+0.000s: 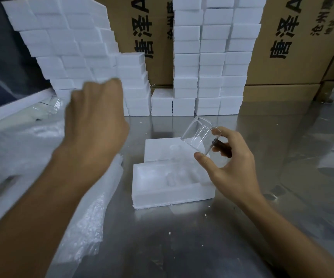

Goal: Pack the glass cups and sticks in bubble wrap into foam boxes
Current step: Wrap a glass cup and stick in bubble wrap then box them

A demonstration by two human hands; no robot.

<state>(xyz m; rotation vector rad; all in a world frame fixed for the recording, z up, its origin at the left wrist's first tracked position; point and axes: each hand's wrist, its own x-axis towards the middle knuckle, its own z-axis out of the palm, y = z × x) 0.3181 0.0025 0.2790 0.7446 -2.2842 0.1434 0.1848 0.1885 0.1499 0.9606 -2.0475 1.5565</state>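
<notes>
Glass cup (197,137), clear and tilted with its mouth toward the lower right, is held in the air above the open foam box (170,183) by the right hand (229,163), whose grip pinches it with the thumb under the rim and the fingers at the handle side, where a dark brown piece (222,146), likely the handle, shows between the fingers. The box lies as two white halves on the steel surface (182,237), the near half with moulded recesses facing up and the far half (162,147) just behind it, touching or nearly so. To my eye the step in hand is wrapping: the cup is still bare, and the left hand (96,117) is reaching out over the bubble wrap (86,223) that lies along the left of the surface. Its grip looks curled into a loose fist, but it is blurred and seen from the back, so I cannot tell whether it holds a sheet. The next move would call for a sheet brought to the cup and folded round it before it goes into a recess. More glassware (56,102) lies at the far left, too blurred to count. Stacks of closed foam boxes (208,63) stand behind, before printed cartons (294,37). No sticks can be made out anywhere, and the recesses' shapes are washed out in white.
</notes>
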